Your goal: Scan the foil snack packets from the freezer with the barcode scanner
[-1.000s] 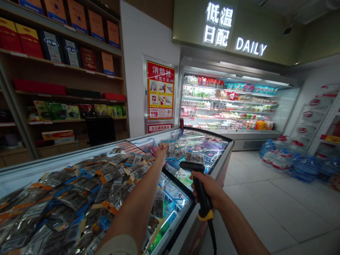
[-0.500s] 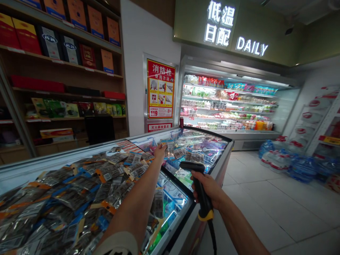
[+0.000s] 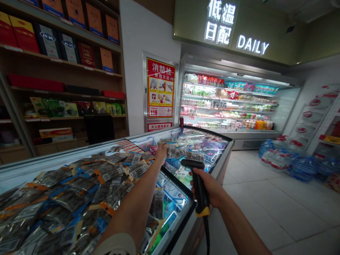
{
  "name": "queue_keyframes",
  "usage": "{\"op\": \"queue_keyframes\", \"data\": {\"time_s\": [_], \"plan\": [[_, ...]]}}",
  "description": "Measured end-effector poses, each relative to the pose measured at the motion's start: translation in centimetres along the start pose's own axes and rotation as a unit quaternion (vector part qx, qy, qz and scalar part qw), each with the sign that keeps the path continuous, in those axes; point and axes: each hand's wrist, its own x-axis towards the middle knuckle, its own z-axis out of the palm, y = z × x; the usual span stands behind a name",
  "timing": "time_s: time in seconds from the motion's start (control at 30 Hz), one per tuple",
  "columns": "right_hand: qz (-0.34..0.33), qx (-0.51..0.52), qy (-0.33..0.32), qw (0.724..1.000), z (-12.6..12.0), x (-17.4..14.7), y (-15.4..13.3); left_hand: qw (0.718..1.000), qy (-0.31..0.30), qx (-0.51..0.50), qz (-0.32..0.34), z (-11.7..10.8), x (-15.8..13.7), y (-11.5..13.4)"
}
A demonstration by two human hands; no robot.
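Observation:
My left hand point(image 3: 161, 152) reaches far out over the freezer top, fingers closed at the edge of a small clear-and-dark snack packet point(image 3: 171, 151); the fingertips are partly hidden. More packets point(image 3: 193, 156) lie on the glass to its right. My right hand point(image 3: 208, 187) is wrapped round the handle of a black and yellow barcode scanner point(image 3: 200, 189), its head pointing left over the glass and its cable hanging down. Under and left of my left forearm, a big heap of similar packets point(image 3: 77, 187) with blue and orange edges covers the freezer.
The chest freezer's dark-framed edge point(image 3: 183, 216) runs along the right. A dark red can point(image 3: 181, 121) stands at its far corner. Beyond are a lit refrigerated display point(image 3: 228, 132), bottled water point(image 3: 302, 168) on the tiled floor, and shelves point(image 3: 69, 94) of boxes at left.
My left hand and the packet at its fingers have shifted slightly right. The scanner in my right hand has turned a little and its lower end has swung left.

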Motion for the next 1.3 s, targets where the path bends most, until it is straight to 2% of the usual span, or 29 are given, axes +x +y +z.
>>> {"op": "queue_keyframes", "data": {"time_s": [0.13,0.23,0.37,0.63,0.9,1.1,1.3], "plan": [[0.021,-0.006,0.007,1.000,0.0,0.0,-0.4,0.994,-0.096,-0.025,-0.037,0.2,-0.8,0.4],[0.031,-0.008,0.019,0.999,0.1,-0.2,-0.8,0.990,-0.132,-0.031,-0.035,-0.1,-0.9,0.3],[0.026,-0.026,0.024,0.999,0.2,-0.4,-1.3,0.991,-0.127,-0.032,-0.013,-0.6,-0.4,-0.3],[0.009,-0.032,0.011,0.999,0.7,-0.8,-2.6,0.986,-0.151,-0.064,-0.018,-0.7,-0.5,-0.7],[0.037,-0.051,-0.010,0.998,0.4,0.2,-3.6,0.989,-0.128,-0.060,-0.032,-1.1,-0.2,-1.1],[0.069,-0.080,-0.032,0.994,0.4,0.7,-5.4,0.990,-0.118,-0.071,-0.027,-1.1,-0.8,-0.5],[0.066,-0.097,-0.014,0.993,0.5,0.5,-6.8,0.991,-0.107,-0.068,-0.031,-0.9,-1.3,-0.1]]}}
